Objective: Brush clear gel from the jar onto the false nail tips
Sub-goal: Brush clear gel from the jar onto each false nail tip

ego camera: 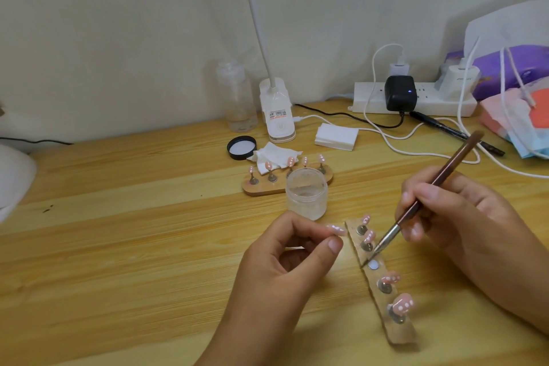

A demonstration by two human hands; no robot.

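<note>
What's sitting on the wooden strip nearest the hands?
Four pink dotted nail tips on small metal stands, plus one empty round spot. What lies under the strip is hidden.

False-nail work on a wooden table (148, 232).
The left grip (285, 261) pinches a pink nail tip (337, 229); the right grip (463, 217) holds a brush (459, 157), its point at a bare disc (373, 265) on the nail stand (402, 333).

The lamp (277, 110) runs past the top edge, and the jar (307, 193) hides part of the far nail stand (261, 189).
</note>
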